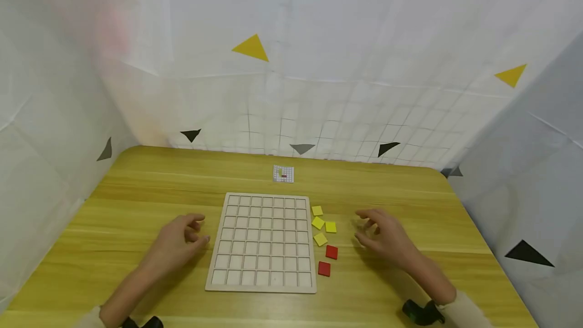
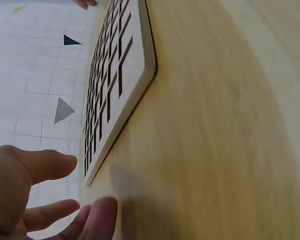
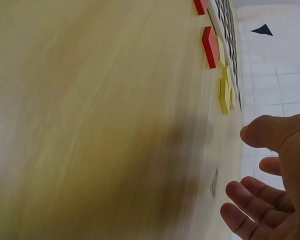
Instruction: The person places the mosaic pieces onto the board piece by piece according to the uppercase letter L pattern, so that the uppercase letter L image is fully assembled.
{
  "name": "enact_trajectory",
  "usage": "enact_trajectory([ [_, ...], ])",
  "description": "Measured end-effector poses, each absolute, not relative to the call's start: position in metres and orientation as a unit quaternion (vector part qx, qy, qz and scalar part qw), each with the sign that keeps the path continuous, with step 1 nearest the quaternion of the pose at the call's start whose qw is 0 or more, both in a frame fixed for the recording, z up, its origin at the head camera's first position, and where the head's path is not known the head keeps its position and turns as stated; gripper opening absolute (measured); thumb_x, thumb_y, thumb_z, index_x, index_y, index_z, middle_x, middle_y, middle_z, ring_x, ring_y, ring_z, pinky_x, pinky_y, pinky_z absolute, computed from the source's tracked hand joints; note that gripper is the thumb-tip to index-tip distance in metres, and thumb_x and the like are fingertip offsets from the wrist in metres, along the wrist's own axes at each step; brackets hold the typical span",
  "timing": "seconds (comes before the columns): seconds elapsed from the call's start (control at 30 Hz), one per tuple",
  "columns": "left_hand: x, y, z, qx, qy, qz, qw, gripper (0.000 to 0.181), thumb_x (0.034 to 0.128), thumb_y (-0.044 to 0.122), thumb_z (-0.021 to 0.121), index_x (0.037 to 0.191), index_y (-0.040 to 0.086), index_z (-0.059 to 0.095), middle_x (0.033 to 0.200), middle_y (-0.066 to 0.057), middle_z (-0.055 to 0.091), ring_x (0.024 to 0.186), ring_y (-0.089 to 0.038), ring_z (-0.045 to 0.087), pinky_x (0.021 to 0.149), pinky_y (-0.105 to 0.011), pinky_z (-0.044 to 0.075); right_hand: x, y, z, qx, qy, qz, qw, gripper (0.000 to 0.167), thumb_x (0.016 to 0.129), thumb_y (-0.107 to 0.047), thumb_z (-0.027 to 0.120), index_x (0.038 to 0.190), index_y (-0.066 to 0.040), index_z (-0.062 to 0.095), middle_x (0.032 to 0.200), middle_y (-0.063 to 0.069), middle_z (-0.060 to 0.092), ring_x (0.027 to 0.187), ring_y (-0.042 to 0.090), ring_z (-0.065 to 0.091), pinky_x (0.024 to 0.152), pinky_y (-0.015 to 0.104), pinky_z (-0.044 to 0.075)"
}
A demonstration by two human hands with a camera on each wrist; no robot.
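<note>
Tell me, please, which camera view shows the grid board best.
The head view: the whole grid board shows there from above, unobstructed. The left wrist view shows it steeply slanted and cut off at the top; the right wrist view catches only a narrow sliver.

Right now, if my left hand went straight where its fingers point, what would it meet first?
Likely the board, just beyond your left hand, though the hand seems raised and could pass above its edge.
</note>
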State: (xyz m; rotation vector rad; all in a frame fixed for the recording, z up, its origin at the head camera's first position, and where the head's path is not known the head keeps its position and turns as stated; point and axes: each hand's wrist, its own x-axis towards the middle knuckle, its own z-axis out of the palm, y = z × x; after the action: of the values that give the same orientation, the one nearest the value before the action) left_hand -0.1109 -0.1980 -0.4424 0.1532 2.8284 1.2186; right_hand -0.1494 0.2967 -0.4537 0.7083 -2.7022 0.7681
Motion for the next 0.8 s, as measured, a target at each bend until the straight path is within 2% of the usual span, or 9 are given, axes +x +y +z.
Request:
enact_trajectory([
  [0.13, -0.110, -0.191, -0.447, 0.025, 0.893, 0.444, 0.064, 0.054, 0.0870, 0.014, 0.076, 0.134, -0.002, 0.056, 0.110, -0.011, 0.064, 0.090, -0.020, 0.068, 0.068, -0.028, 0.055, -0.150, 0.290, -0.455, 0.245, -0.916, 0.303, 0.095, 0.045, 0.075, -0.004, 0.085, 0.117, -0.001, 0.069, 0.106, 0.013, 0.067, 0.079, 0.021, 0.065, 0.062, 0.032, 0.055],
  [0.3, -0.109, -0.181, -0.448, -0.002, 0.865, 0.495, 0.086, 0.055, 0.0852, 0.009, 0.077, 0.135, -0.003, 0.055, 0.105, -0.011, 0.065, 0.085, -0.020, 0.069, 0.058, -0.030, 0.055, -0.152, 0.279, -0.456, 0.249, -0.911, 0.322, 0.067, 0.042, 0.076, -0.004, 0.084, 0.116, -0.001, 0.069, 0.102, 0.010, 0.068, 0.080, 0.022, 0.066, 0.065, 0.032, 0.057],
  [0.6, -0.108, -0.168, -0.448, -0.029, 0.846, 0.524, 0.090, 0.053, 0.0797, -0.002, 0.076, 0.130, -0.004, 0.059, 0.106, -0.013, 0.064, 0.084, -0.020, 0.069, 0.055, -0.032, 0.056, -0.159, 0.260, -0.459, 0.249, -0.909, 0.332, 0.046, 0.037, 0.078, -0.003, 0.083, 0.113, -0.003, 0.071, 0.098, 0.006, 0.068, 0.082, 0.021, 0.065, 0.068, 0.032, 0.056],
  [0.8, -0.107, -0.163, -0.451, -0.029, 0.856, 0.510, 0.082, 0.049, 0.0790, -0.006, 0.075, 0.126, -0.004, 0.062, 0.103, -0.012, 0.063, 0.080, -0.019, 0.069, 0.053, -0.031, 0.056, -0.163, 0.252, -0.462, 0.257, -0.903, 0.342, 0.043, 0.037, 0.074, -0.001, 0.084, 0.109, -0.001, 0.072, 0.095, 0.007, 0.066, 0.081, 0.023, 0.064, 0.066, 0.031, 0.056],
])
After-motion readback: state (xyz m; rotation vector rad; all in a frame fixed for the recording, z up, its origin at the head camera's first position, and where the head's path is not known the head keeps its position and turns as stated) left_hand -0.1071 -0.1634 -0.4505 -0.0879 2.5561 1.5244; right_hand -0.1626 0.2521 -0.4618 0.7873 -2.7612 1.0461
